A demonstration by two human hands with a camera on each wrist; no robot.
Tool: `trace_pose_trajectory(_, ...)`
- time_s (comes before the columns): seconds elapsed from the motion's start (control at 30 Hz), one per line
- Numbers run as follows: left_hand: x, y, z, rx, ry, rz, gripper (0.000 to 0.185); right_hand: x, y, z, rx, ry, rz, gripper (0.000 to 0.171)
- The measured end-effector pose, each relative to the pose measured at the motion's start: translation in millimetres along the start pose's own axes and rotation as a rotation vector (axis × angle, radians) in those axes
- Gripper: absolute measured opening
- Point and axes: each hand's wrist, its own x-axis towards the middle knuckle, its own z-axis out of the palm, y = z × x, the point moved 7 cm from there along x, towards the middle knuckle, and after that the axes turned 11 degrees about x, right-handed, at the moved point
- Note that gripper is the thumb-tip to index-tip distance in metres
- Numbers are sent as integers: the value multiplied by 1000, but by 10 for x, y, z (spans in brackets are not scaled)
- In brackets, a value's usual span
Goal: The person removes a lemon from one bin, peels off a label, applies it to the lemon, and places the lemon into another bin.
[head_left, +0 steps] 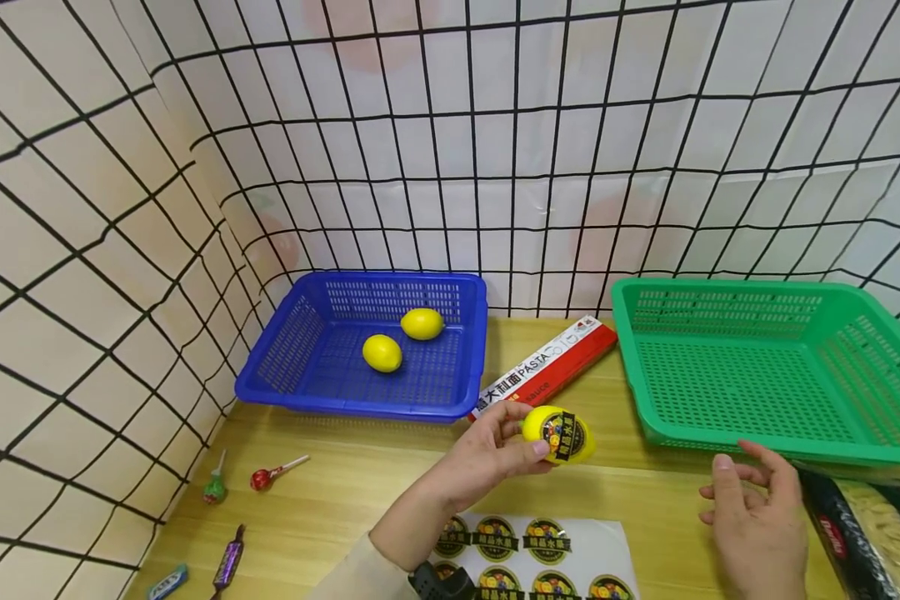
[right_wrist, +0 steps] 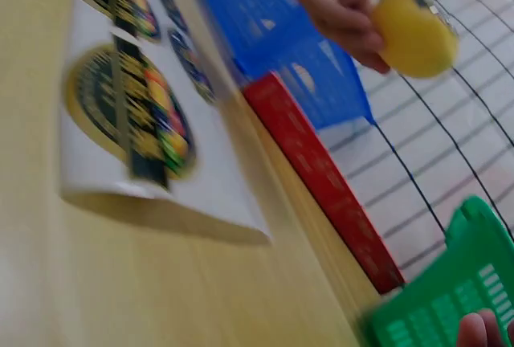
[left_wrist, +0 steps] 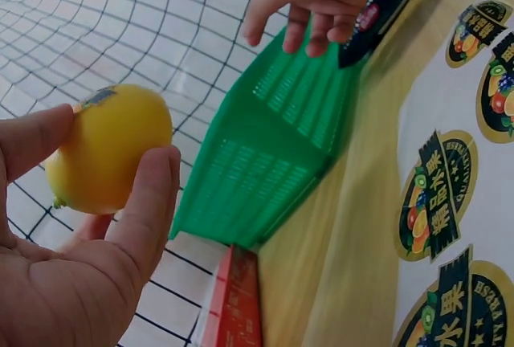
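Observation:
A yellow lemon with a round black-and-gold sticker on its side is pinched between the thumb and fingers of my left hand. It is held up off the table, in front of the red pasta box. In the left wrist view the lemon sits between thumb and fingers. My right hand holds nothing; its fingers are loosely bent, near the front edge of the green basket. Below my left hand lies a white sheet of matching stickers.
Two lemons lie in the blue basket at left. Two lollipops and two small wrapped sweets are at the front left. A black pack of pasta lies at right. Black wire mesh stands behind and at left.

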Motion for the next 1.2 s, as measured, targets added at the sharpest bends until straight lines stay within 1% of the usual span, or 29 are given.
trace_pose_trajectory(0.17,61,22,26,-8,-12,8,52,184,-8,-222,43,86,11,62)
trace_pose_trajectory(0.3,115,65,29,34,-9,24,58,307,-18,-312,54,106,16,66)
trace_pose_trajectory(0.43,165,118,10,119,12,37,56,373,-18,-325,62,101,33,67)
trace_pose_trajectory(0.5,190,138,4,144,17,37,55,389,-15,-322,65,100,41,66)
trace_pose_trajectory(0.6,225,166,-3,152,23,38,54,402,-5,-318,57,106,52,66)
trace_pose_trajectory(0.73,272,201,-26,210,64,42,51,411,4,-312,46,113,56,67)
trace_pose_trajectory(0.8,308,226,-12,247,80,51,50,411,14,-315,48,109,65,67)
trace_pose_trajectory(0.9,388,268,51,289,82,76,50,412,24,-322,59,96,86,68)
trace_pose_trajectory(1.03,516,358,184,324,52,121,57,407,30,-330,68,102,104,68)
trace_pose_trajectory(1.13,620,438,289,369,42,138,59,401,34,-330,68,115,102,68)
trace_pose_trajectory(1.2,694,482,358,411,41,137,58,397,36,-332,60,120,94,68)
